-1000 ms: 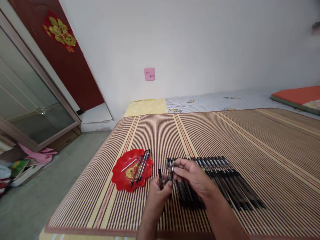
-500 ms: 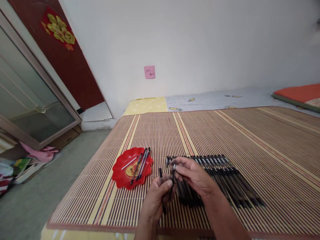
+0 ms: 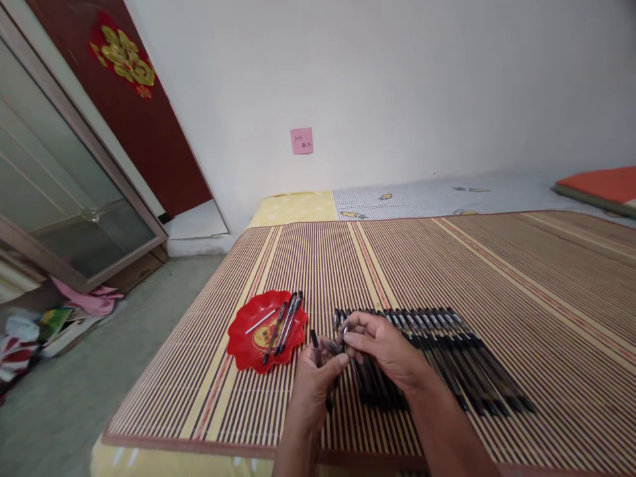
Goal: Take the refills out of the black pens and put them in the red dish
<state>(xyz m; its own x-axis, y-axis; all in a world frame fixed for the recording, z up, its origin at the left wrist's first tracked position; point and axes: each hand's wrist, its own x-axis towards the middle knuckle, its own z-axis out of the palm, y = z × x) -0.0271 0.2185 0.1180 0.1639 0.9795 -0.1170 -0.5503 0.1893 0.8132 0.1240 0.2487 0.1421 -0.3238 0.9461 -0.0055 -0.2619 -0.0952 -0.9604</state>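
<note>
My left hand point(image 3: 314, 384) is closed round a black pen point(image 3: 316, 344) whose end sticks up above the fingers. My right hand point(image 3: 382, 351) pinches a small dark pen part right beside it, and the fingertips of both hands meet. Under my right hand, a long row of black pens point(image 3: 447, 351) lies side by side on the striped bamboo mat point(image 3: 497, 265). To the left of my hands a red scalloped plate point(image 3: 243, 344) holds three pens point(image 3: 285, 321) and a thin white refill.
The mat covers a bed with a yellow and grey sheet point(image 3: 348, 202) at the wall. An orange cushion point(image 3: 601, 185) lies far right. On the left are a glass sliding door point(image 3: 64, 199), a red door, and cloths and papers point(image 3: 44, 321) on the floor.
My hands have stayed together above the left end of the pen row, the fingers shifting slightly on the pen. The view has drifted a little to the left.
</note>
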